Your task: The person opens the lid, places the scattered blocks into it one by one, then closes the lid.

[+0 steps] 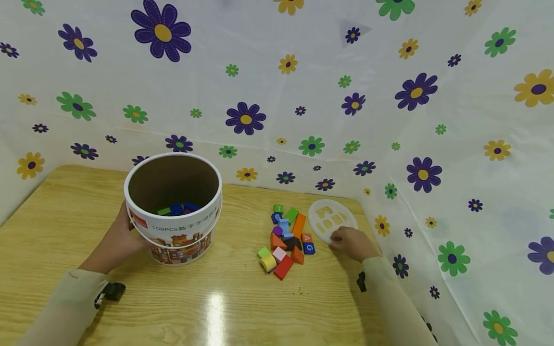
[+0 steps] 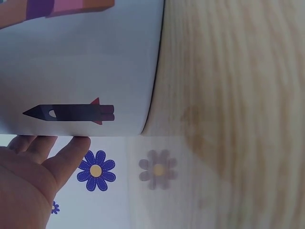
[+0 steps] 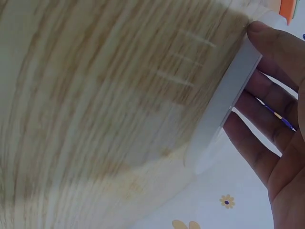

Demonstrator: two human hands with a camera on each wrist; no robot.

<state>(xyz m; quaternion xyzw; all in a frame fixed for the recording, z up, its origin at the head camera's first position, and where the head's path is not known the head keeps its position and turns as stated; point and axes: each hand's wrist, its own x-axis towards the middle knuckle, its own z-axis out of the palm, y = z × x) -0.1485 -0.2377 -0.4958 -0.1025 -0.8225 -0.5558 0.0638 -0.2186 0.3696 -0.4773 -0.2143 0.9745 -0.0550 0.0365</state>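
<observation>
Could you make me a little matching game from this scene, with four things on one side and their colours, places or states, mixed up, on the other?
Things:
1. bucket
2. white disc with cut-out shapes
3. block lettered G
4. block lettered T

Matches:
A. blue
B. held at its edge by the right hand
C. has blocks inside
D. green

Right pairs: 1-C; 2-B; 3-A; 4-D
</observation>
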